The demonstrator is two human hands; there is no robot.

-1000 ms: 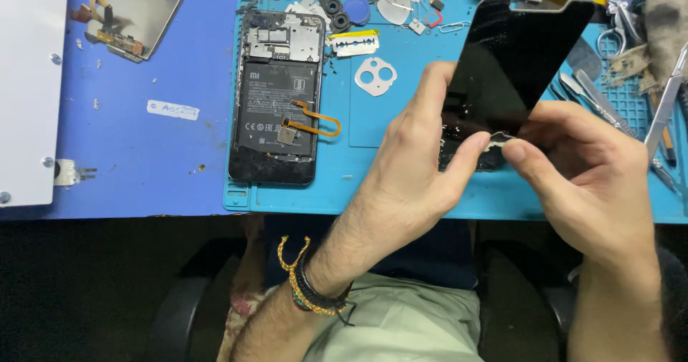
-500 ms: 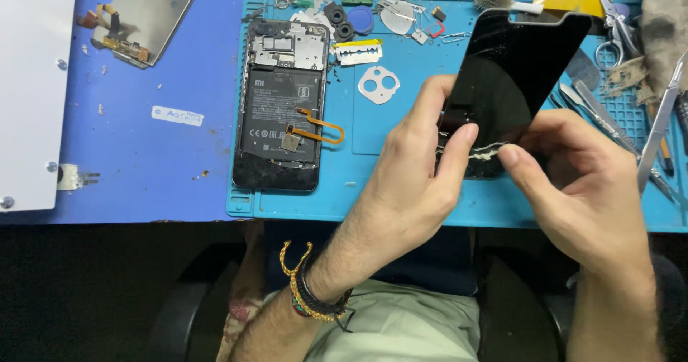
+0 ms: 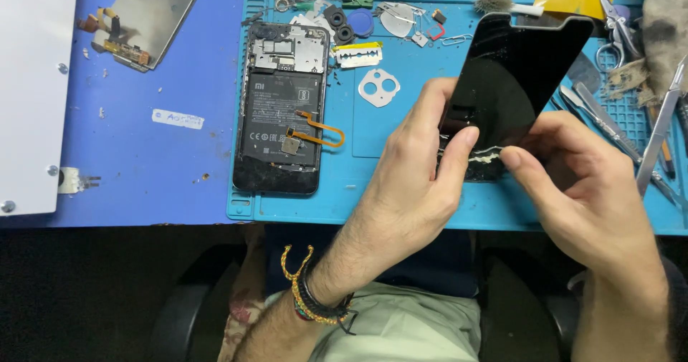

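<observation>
A glossy black phone back cover (image 3: 512,82) is held tilted above a teal work mat (image 3: 408,197). My left hand (image 3: 416,175) grips its lower left edge, thumb and fingers pinching near a strip of whitish glue residue (image 3: 481,158). My right hand (image 3: 584,190) meets it at the lower right edge, with a fingertip on the residue. To the left an opened phone (image 3: 281,111) lies flat on the mat, its battery and an orange flex cable (image 3: 319,129) exposed.
A silver camera-lens frame (image 3: 378,87), a razor blade (image 3: 359,55) and small parts lie near the mat's top. Tweezers (image 3: 661,129), scissors (image 3: 613,21) and other tools crowd the right side. A detached screen panel (image 3: 147,14) and a white board (image 3: 32,89) sit on the blue table.
The view has shifted slightly. Both hands keep hold of the black cover, and my right fingers have moved along its lower edge at the residue.
</observation>
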